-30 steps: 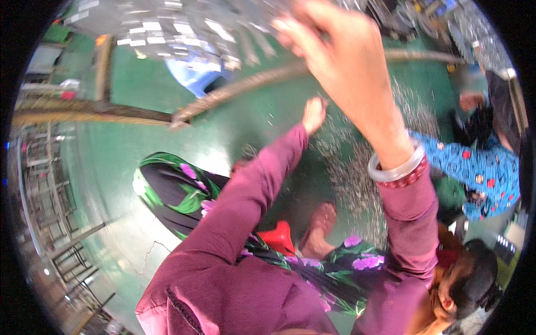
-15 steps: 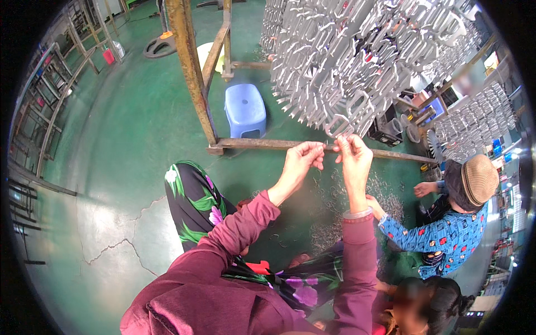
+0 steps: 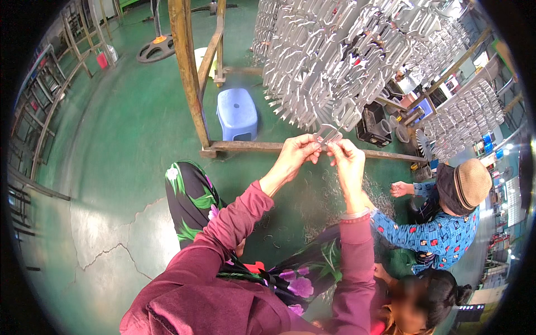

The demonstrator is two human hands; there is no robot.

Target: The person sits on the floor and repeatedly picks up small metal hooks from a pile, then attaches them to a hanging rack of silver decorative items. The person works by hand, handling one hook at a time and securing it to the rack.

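Both hands up at the rack. Left hand (image 3: 298,153) pinched shut, thumb and fingers together on the near edge of a small metal part (image 3: 327,134). Right hand (image 3: 347,159) closed too, fingertips (image 3: 336,146) clamped on the part's right side. Part itself flat, pale grey, matt like cast aluminium, with an open slot; sits between the two hands, just under the lowest row of the rack (image 3: 346,61).

Rack packed with the same silvery pieces, hung in dense tiers, edges jagged and bright. Second loaded rack (image 3: 463,117) to the right of the first, same shiny look. Rusty steel frame (image 3: 187,72) left of the rack, a post upright, its base bar (image 3: 312,148) running under the hands.

Blue plastic stool (image 3: 237,114) left of the rack, beside the post, square top with small holes. Green floor (image 3: 111,167) smooth and glossy, cracked well to the left of the rack. Tangle of thin wire hooks (image 3: 312,195) strewn on the floor below the rack.

Maroon sleeves, a silver bangle (image 3: 354,214) on the right wrist. Another person (image 3: 446,223) right of the rack, lower down, in a blue patterned top and a tan cap, one hand near the floor. Dark box (image 3: 373,125) under the rack's right edge. No label legible anywhere.
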